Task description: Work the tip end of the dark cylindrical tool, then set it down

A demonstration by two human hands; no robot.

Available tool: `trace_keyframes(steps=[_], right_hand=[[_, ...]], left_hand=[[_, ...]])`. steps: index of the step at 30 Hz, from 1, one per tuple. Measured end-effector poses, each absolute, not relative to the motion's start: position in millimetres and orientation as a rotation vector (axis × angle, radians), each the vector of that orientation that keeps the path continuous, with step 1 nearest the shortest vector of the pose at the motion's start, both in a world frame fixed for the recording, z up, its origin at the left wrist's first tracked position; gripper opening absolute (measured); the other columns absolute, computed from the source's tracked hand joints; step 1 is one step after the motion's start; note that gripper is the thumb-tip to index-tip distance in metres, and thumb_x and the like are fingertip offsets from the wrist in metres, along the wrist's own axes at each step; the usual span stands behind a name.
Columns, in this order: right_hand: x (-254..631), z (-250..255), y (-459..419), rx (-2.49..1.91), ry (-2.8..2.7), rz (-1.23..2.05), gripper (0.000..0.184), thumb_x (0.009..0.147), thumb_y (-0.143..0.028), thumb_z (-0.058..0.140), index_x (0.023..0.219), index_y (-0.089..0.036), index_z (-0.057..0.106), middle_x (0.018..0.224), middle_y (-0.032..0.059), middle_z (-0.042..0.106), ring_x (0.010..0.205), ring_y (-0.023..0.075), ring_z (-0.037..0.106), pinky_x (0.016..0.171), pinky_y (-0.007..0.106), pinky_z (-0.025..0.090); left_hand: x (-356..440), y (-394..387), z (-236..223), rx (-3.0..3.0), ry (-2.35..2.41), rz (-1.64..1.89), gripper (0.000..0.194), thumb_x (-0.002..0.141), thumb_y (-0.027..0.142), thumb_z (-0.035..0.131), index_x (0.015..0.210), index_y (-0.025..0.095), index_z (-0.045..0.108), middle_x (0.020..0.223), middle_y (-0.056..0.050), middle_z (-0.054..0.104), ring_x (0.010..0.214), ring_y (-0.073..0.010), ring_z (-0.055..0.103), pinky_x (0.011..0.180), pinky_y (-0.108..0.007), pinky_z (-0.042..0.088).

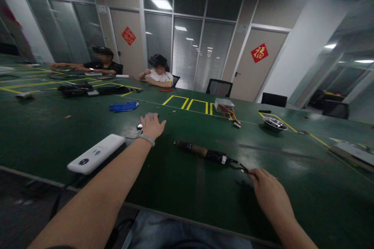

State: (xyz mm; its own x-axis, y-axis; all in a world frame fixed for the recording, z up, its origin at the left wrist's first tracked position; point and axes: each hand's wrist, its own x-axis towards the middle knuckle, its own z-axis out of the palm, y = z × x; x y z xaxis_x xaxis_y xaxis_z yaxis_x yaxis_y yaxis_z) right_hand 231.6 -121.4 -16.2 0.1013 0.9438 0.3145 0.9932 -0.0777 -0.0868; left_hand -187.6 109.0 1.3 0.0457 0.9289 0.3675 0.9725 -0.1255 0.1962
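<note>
My left hand (pixel 152 125) reaches forward with its fingers spread. It is over a small flat device (pixel 139 127) with a bright patch, mostly hidden beneath the hand; whether they touch I cannot tell. My right hand (pixel 270 192) is closed in a pinch on the thin black cable (pixel 238 164) of a rod-shaped tool (pixel 200 151). That tool looks like an electric screwdriver, black with a brown middle and a narrow tip at its left end. It lies on the green table (pixel 175 186) between my hands.
Left of my forearm lies a white power bank (pixel 97 153) with a cable. Beyond are a blue glove (pixel 124 106), black cable bundles (pixel 76 89), a power supply (pixel 224 104) with coloured wires, and a metal bowl (pixel 275 123). Two people sit across the table.
</note>
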Motion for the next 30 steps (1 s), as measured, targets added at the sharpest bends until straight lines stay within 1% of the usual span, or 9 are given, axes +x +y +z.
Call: trace_keyframes(steps=[2, 3, 7, 9, 12, 13, 15, 22, 30], right_hand=[[221, -16, -115, -2.134, -1.817, -0.277, 0.028, 0.097, -0.027, 0.034, 0.099, -0.019, 0.061, 0.099, 0.0098, 0.062, 0.083, 0.0216, 0.061, 0.074, 0.034, 0.041], [215, -15, -110, -2.129, -1.775, -0.294, 0.027, 0.097, -0.026, 0.033, 0.099, -0.018, 0.059, 0.099, 0.0102, 0.061, 0.081, 0.0205, 0.060, 0.071, 0.032, 0.041], [201, -6, -80, -2.037, -1.691, -0.342, 0.023, 0.098, -0.025, 0.034, 0.098, -0.018, 0.055, 0.102, 0.0096, 0.058, 0.076, 0.0178, 0.058, 0.065, 0.029, 0.038], [202, 0, -63, -1.963, -1.716, -0.329, 0.022, 0.097, -0.026, 0.036, 0.097, -0.019, 0.057, 0.102, 0.0079, 0.058, 0.078, 0.0173, 0.058, 0.065, 0.028, 0.038], [217, 5, -40, -1.854, -1.798, -0.312, 0.023, 0.097, -0.027, 0.039, 0.099, -0.020, 0.061, 0.101, 0.0060, 0.059, 0.084, 0.0175, 0.058, 0.069, 0.028, 0.040], [226, 5, -35, -1.826, -1.819, -0.316, 0.024, 0.096, -0.028, 0.040, 0.100, -0.021, 0.063, 0.101, 0.0058, 0.059, 0.085, 0.0175, 0.059, 0.070, 0.028, 0.041], [246, 1, -27, -1.780, -1.851, -0.330, 0.026, 0.096, -0.027, 0.040, 0.105, -0.022, 0.064, 0.103, 0.0055, 0.060, 0.086, 0.0172, 0.059, 0.073, 0.028, 0.042], [280, -13, -20, -1.740, -1.848, -0.207, 0.027, 0.094, -0.031, 0.045, 0.103, -0.024, 0.070, 0.101, 0.0045, 0.063, 0.087, 0.0184, 0.060, 0.078, 0.030, 0.045], [228, -10, -54, -1.622, -2.005, 0.005, 0.024, 0.092, -0.032, 0.051, 0.105, -0.028, 0.071, 0.095, 0.0019, 0.066, 0.085, 0.0172, 0.062, 0.078, 0.030, 0.046]], left_hand=[[-163, 100, 6, -2.120, -2.004, -0.667, 0.070, 0.097, 0.050, 0.025, 0.146, 0.000, 0.026, 0.148, -0.025, 0.034, 0.141, -0.0446, 0.014, 0.109, -0.067, 0.003], [-147, 93, 10, -2.135, -1.944, -0.682, 0.068, 0.097, 0.051, 0.026, 0.148, 0.006, 0.025, 0.151, -0.019, 0.033, 0.143, -0.0393, 0.015, 0.113, -0.061, 0.004], [-72, 49, 19, -2.471, -1.368, -0.798, 0.055, 0.099, 0.052, 0.024, 0.143, 0.022, 0.039, 0.145, -0.007, 0.045, 0.137, -0.0262, 0.034, 0.116, -0.048, 0.014], [-36, 26, 18, -2.679, -1.110, -0.797, 0.051, 0.098, 0.053, 0.027, 0.139, 0.027, 0.043, 0.140, -0.003, 0.052, 0.130, -0.0220, 0.043, 0.114, -0.046, 0.020], [5, 2, 6, -2.842, -0.991, -0.715, 0.058, 0.088, 0.061, 0.047, 0.132, 0.023, 0.048, 0.131, -0.007, 0.057, 0.119, -0.0246, 0.050, 0.106, -0.043, 0.033], [15, -1, 2, -2.857, -1.008, -0.679, 0.062, 0.083, 0.061, 0.056, 0.130, 0.021, 0.050, 0.128, -0.009, 0.058, 0.117, -0.0262, 0.052, 0.102, -0.041, 0.037], [29, -3, -6, -2.833, -1.059, -0.647, 0.062, 0.080, 0.054, 0.064, 0.130, 0.021, 0.049, 0.125, -0.010, 0.057, 0.115, -0.0272, 0.051, 0.098, -0.039, 0.040], [27, 11, -6, -2.857, -1.033, -0.588, 0.040, 0.091, 0.032, 0.056, 0.129, 0.026, 0.047, 0.121, -0.007, 0.055, 0.109, -0.0225, 0.053, 0.090, -0.035, 0.044], [-16, 22, 9, -3.076, -0.943, -0.488, 0.037, 0.085, 0.030, 0.063, 0.121, 0.028, 0.053, 0.120, -0.003, 0.059, 0.106, -0.0205, 0.056, 0.090, -0.031, 0.044]])
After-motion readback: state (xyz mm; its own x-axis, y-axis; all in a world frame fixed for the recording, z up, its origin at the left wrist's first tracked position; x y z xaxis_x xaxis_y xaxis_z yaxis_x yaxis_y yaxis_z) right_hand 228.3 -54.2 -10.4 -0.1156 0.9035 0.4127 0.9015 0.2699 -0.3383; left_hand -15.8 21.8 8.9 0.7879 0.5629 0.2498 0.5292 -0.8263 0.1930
